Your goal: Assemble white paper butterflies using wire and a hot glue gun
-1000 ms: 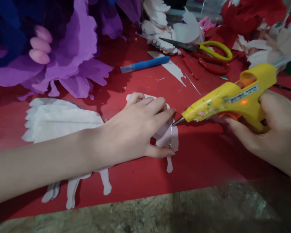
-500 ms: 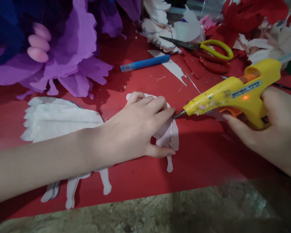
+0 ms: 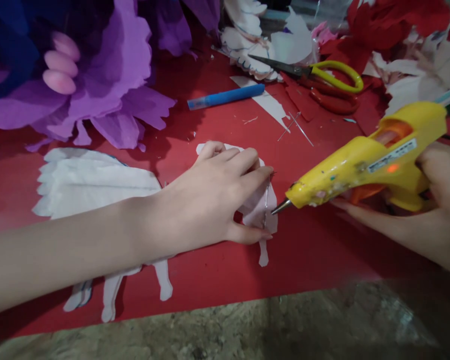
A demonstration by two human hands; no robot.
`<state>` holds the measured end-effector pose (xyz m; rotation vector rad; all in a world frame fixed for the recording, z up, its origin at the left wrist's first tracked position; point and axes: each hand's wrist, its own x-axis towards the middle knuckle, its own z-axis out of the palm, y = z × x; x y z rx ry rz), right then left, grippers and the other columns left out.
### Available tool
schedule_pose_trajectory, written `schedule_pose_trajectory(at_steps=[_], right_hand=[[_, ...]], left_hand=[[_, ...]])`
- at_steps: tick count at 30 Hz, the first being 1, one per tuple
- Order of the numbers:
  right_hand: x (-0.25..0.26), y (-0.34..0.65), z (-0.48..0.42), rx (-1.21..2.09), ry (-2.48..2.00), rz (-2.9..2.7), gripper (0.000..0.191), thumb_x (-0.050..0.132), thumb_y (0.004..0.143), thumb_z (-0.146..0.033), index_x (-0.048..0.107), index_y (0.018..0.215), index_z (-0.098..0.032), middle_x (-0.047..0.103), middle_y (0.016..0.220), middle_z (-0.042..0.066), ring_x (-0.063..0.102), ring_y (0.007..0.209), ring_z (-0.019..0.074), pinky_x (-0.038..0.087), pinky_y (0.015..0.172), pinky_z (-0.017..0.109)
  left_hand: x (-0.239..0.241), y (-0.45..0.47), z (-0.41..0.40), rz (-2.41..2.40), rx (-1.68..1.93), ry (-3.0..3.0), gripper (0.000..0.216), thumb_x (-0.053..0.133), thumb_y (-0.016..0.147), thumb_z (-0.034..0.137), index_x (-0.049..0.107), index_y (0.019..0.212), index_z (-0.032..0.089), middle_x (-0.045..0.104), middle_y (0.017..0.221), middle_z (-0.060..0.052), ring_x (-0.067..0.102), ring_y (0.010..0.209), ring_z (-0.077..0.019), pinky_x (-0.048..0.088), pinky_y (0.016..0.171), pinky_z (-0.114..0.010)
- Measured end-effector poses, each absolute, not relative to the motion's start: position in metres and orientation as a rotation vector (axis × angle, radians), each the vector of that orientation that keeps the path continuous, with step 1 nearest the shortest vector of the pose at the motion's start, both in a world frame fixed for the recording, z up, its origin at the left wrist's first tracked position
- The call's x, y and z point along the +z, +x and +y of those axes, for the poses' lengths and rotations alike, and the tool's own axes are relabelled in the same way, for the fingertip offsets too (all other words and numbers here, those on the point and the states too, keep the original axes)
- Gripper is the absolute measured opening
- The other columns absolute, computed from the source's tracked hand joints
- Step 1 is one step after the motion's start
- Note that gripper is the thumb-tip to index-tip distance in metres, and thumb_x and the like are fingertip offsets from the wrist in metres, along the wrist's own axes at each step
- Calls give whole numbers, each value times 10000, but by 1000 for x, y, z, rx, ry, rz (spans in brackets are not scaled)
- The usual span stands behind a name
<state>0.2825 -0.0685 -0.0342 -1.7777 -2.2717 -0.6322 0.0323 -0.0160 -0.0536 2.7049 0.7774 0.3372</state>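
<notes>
My left hand (image 3: 225, 192) lies over a small white paper petal (image 3: 255, 207), fingertips pressing it onto the red surface, thumb and forefinger apart. A thin shiny line runs along the petal's right part, between thumb and forefinger. In my right hand (image 3: 444, 210) is a yellow glue gun (image 3: 360, 160) with a lit orange light. Its metal tip is close to the petal's right edge; whether it touches I cannot tell. Under my left forearm, more white petals (image 3: 97, 172) with scalloped edges and narrow stems are partly hidden.
Behind lie a blue pen (image 3: 227, 96), scissors (image 3: 322, 75) with yellow and red handles, thin wires (image 3: 300, 129) and white and red scraps. A large purple paper flower (image 3: 108, 90) fills the back left. The red sheet (image 3: 210, 280) ends near a grey mottled surface (image 3: 225, 330).
The glue gun in my right hand has moved down and slightly right, its tip going from near my forefinger to lower by the petal's right edge. My left hand has stayed in place.
</notes>
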Motion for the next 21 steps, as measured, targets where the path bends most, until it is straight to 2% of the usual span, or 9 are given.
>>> schedule_pose_trajectory(at_steps=[5, 9, 17, 21], right_hand=[[-36, 280, -74, -668, -1680, -2352, 549, 314, 790, -729, 434, 798, -194, 328, 539, -25, 301, 450, 80, 237, 411, 225], [-37, 279, -72, -705, -1659, -2382, 561, 242, 801, -732, 419, 773, -201, 312, 536, -18, 302, 469, 99, 223, 425, 236], [-36, 277, -72, -738, -1667, -2349, 539, 330, 795, -719, 429, 811, -189, 342, 574, -17, 313, 480, 83, 250, 418, 215], [-35, 275, -73, -722, -1598, -2404, 523, 273, 830, -694, 426, 806, -194, 306, 549, -22, 294, 468, 92, 220, 408, 222]], left_hand=[[-54, 32, -15, 776, 340, 2715, 521, 675, 689, 519, 594, 1026, 130, 596, 969, -80, 568, 939, -274, 328, 837, -395], [-54, 32, -15, 768, 358, 2725, 514, 632, 730, 530, 589, 1041, 124, 594, 960, -81, 570, 922, -265, 329, 844, -401], [-53, 33, -15, 779, 322, 2728, 505, 669, 698, 502, 603, 1025, 123, 594, 958, -82, 571, 921, -272, 340, 845, -409], [-53, 32, -15, 770, 338, 2727, 500, 665, 704, 519, 606, 1003, 122, 593, 970, -90, 566, 933, -276, 344, 847, -416]])
